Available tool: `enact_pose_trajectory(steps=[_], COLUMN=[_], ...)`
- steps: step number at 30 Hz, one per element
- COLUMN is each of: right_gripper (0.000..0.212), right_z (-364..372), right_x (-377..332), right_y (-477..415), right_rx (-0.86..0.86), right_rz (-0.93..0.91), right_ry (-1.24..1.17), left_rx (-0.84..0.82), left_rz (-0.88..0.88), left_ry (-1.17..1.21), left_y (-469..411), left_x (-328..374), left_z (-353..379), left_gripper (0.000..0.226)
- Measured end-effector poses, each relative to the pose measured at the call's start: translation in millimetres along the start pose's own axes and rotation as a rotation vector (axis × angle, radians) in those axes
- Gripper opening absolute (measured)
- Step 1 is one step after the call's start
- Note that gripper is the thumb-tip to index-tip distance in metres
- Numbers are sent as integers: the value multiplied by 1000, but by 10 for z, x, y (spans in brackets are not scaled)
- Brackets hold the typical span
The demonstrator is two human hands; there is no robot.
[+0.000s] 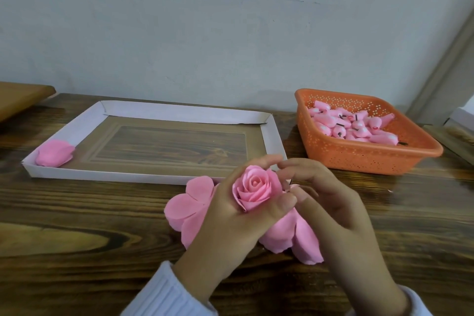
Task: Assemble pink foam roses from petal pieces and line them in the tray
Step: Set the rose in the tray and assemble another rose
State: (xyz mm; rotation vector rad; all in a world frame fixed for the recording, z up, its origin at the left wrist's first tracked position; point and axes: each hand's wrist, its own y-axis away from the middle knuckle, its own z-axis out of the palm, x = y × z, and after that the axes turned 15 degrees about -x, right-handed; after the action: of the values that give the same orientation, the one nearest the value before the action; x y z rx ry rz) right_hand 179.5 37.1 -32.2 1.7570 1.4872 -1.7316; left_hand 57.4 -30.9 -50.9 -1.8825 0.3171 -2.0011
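Person visible only as two hands and forearm ends.

The left hand (225, 228): bare, nails short where they show, finer detail lost to blur.

Just behind the left hand, at the wrist, the left sleeve (164, 297): thick, soft-looking knit, white with a faint lilac-blue cast. Its cuff (177, 282) is ribbed, the ribs running lengthwise along the arm, the edge snug at the wrist.

Just right of the left hand, the right hand (336, 215): bare as well, knuckle creases visible.

Well right of the left hand and lower, the right sleeve (416, 305): only a sliver shows, same pale knit colour, ribbing too cropped to tell.
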Motion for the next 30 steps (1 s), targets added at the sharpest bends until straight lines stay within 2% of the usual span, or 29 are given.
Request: enact_pose_trajectory(steps=[3, 7, 11, 15, 22, 25, 30], right_gripper=[26, 30, 26, 33, 33, 38, 40], right_z=[-12, -24, -46, -69, -109, -122, -134], right_x=[-15, -23, -26, 13, 61, 46, 17], right_y=[-18, 2, 6, -5, 1, -8, 0], right_rx=[19, -16, -56, -33, -61, -19, -72], right_rz=[-13, -6, -66, -38, -32, -96, -145], right_ry=[-1, -14, 158, 324, 534, 614, 661], left_rx=[-94, -116, -105, -106, -102, -68, -59], left_rz=[-26, -75, -65, -60, -48, -32, -51], left_ry=[55, -21, -77, -128, -206, -225, -205], left_y=[9, 27, 29, 41, 32, 36, 33], left_x=[-19, -62, -115, -134, -129, -140, -163], left_z=[-29, -25, -22, -12, 14, 17, 9], left_gripper=[66, 76, 85, 84, 80, 75, 72])
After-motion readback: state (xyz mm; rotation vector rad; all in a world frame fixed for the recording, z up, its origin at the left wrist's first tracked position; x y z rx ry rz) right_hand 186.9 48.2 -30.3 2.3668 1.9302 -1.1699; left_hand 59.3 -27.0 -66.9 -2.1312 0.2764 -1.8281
